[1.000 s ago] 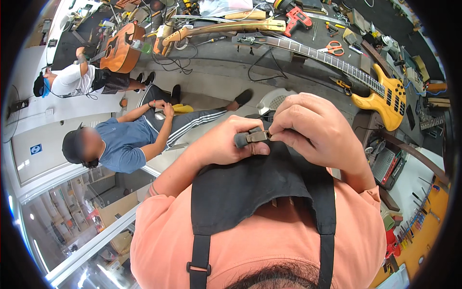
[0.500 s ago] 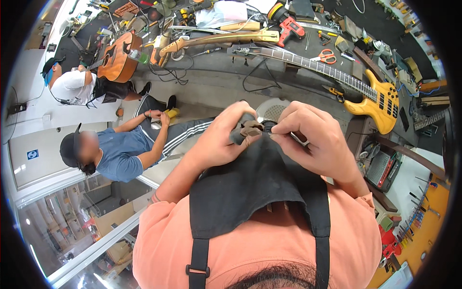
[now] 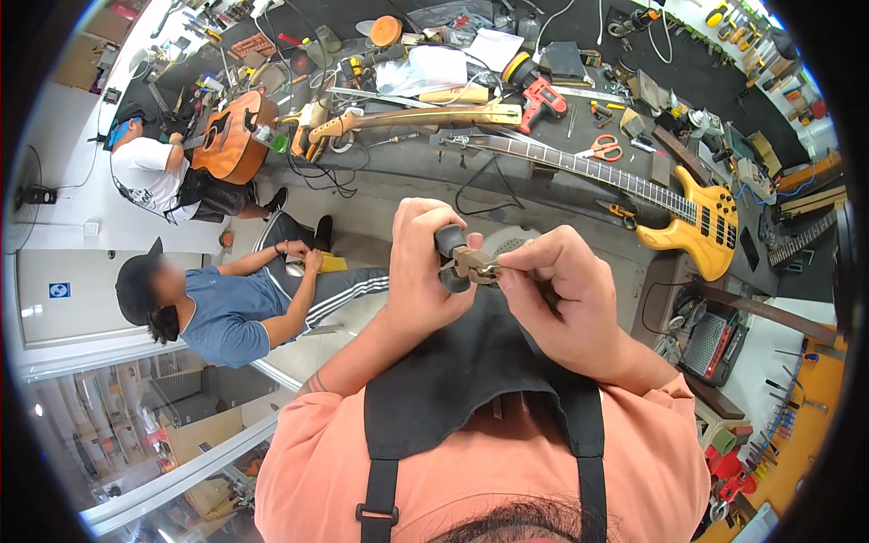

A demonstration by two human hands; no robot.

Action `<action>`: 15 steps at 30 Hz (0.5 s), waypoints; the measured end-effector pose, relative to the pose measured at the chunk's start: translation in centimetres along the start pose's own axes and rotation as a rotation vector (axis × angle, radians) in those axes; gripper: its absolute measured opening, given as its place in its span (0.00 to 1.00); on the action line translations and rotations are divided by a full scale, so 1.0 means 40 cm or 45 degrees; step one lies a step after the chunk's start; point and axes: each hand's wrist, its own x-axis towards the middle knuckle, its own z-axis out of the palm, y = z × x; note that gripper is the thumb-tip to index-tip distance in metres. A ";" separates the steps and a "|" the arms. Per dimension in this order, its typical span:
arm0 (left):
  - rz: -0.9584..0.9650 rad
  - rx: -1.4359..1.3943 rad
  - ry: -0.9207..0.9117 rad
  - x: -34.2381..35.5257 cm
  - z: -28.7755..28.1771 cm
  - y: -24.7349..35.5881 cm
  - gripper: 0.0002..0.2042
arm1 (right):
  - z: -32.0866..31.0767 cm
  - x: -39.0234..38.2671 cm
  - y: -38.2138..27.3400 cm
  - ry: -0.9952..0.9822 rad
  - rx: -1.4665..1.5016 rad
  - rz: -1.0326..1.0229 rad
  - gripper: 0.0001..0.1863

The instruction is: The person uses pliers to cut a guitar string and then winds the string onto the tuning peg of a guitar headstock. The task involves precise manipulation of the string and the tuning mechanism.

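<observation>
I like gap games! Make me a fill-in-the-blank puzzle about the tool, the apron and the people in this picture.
1. In the left hand's grip is a dark-handled pair of ____.
2. The head of this tool points toward the ____ hand's grip.
3. The apron is ____.
4. The person nearest the brown guitar wears a ____ shirt.

Missing words: pliers; right; black; white.
</observation>
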 end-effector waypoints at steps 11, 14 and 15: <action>0.013 0.013 0.051 0.000 0.016 -0.012 0.21 | -0.008 -0.004 -0.012 -0.022 0.038 0.028 0.07; 0.011 0.010 0.044 0.005 0.013 -0.007 0.20 | -0.010 -0.001 -0.012 -0.025 0.043 0.025 0.06; 0.008 0.002 0.040 0.004 0.011 -0.007 0.20 | -0.013 0.002 -0.014 -0.035 0.030 0.018 0.05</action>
